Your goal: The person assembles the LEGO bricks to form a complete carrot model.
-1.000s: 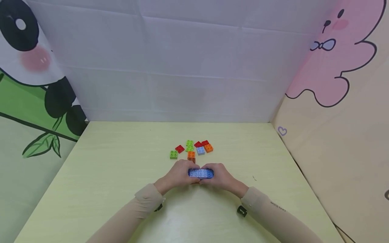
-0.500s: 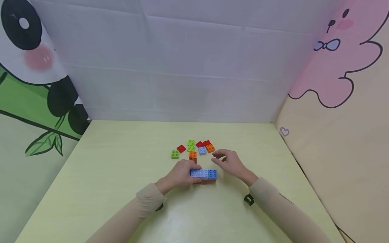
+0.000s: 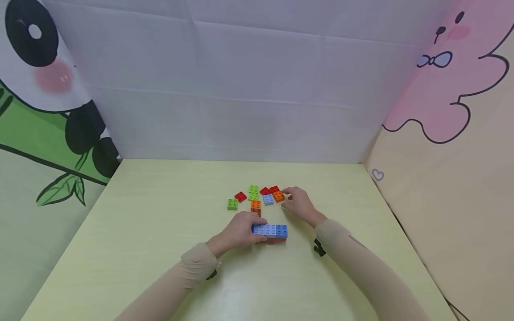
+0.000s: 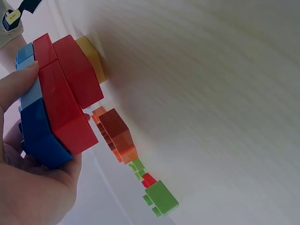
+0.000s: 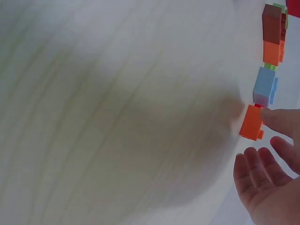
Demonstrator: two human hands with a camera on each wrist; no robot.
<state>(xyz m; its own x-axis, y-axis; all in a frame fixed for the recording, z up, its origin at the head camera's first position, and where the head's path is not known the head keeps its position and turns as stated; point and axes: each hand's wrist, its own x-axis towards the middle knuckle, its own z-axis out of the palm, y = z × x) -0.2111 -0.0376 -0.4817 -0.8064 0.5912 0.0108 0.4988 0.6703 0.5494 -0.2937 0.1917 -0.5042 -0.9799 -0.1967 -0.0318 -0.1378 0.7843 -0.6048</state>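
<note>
Left hand (image 3: 240, 229) grips the blue-and-red brick stack (image 3: 273, 232) at near centre; right hand (image 3: 301, 206), fingers apart, is at the far-right orange brick (image 3: 279, 196), contact unclear. Apparent step: pickup, calling for finger closure.

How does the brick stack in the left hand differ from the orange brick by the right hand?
The brick stack combines blue, red and yellow; the orange brick is single and one color. The left hand grips the brick stack, while the right hand is beside the orange brick without gripping it. The orange brick lies farther back than the brick stack. Both have studs.
</note>
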